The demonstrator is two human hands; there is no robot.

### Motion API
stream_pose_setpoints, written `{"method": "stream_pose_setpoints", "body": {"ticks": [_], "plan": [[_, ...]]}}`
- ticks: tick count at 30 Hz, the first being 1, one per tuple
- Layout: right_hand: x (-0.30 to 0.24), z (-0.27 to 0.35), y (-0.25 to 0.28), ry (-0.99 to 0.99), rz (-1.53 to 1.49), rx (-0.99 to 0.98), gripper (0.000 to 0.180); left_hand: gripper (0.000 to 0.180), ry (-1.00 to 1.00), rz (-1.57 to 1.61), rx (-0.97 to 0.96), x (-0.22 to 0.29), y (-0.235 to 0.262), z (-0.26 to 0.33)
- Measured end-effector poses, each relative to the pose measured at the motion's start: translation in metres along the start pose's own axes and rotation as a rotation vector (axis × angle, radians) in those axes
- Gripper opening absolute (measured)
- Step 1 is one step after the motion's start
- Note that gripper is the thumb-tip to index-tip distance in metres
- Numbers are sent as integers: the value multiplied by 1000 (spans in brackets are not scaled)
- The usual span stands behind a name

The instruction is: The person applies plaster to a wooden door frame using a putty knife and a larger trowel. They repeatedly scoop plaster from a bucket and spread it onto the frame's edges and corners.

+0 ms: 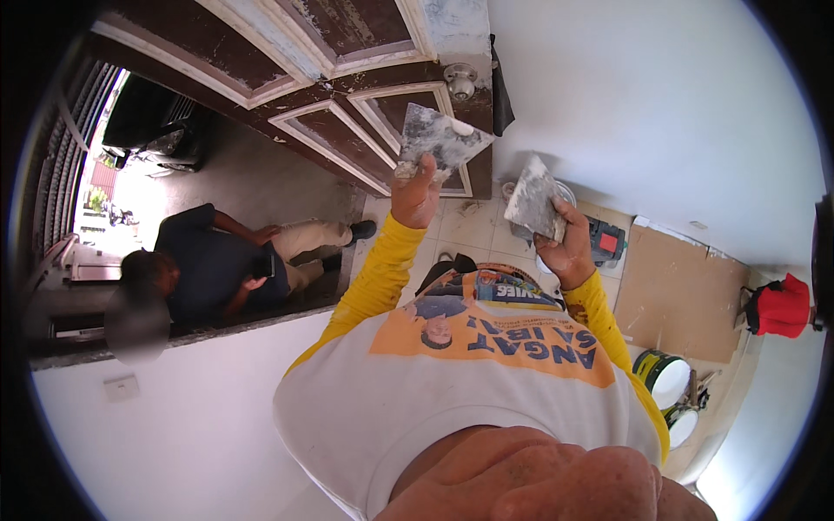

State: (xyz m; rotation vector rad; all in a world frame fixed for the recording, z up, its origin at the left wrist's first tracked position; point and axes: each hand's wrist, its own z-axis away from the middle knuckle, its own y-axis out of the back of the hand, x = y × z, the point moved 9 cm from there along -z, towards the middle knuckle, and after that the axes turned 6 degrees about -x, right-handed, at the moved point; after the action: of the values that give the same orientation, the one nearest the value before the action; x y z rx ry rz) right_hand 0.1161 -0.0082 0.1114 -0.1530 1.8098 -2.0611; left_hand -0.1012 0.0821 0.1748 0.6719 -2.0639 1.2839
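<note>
Head cam shows two putty knives, both caked in grey filler, held up in front of the white wall (660,104) beside the brown door (347,122). The left hand (415,195) is closed tight on the wide putty knife (441,136), blade fanning up and to the right. The right hand (569,247) is wrapped around the smaller putty knife (532,198), blade tilted up-left; two paint cans (662,375) sit on the floor at lower right.

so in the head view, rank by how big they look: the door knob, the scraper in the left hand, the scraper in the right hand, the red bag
1. Left-hand scraper, largest.
2. Right-hand scraper and red bag: they look about alike, and the bag sits near the bent rim, so no ranking between them.
3. Door knob, smallest.
</note>
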Motion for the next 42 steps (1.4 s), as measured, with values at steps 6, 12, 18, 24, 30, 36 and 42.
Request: {"method": "stream_pose_setpoints", "body": {"ticks": [6,12,18,24,30,36,42], "plan": [[8,-27,-47,71,39,99,32,36,-108,-495,-306,23,-28,-23],[11,-73,-57,233,-68,95,20,42,-190,-840,-783,39,-15,-43],[-11,-138,-41,498,28,159,12,38,196,-775,-610,55,83,-68],[-7,-193,-40,579,142,300,20,37,238,-901,-431,69,135,-76],[-8,-213,-58,661,203,332,15,40,280,-888,-300,59,169,-67],[-17,-231,-47,657,210,325,15,34,251,-867,-228,54,181,-64],[-39,-243,-74,744,469,178,15,38,327,-812,-289,41,186,-66]]}}
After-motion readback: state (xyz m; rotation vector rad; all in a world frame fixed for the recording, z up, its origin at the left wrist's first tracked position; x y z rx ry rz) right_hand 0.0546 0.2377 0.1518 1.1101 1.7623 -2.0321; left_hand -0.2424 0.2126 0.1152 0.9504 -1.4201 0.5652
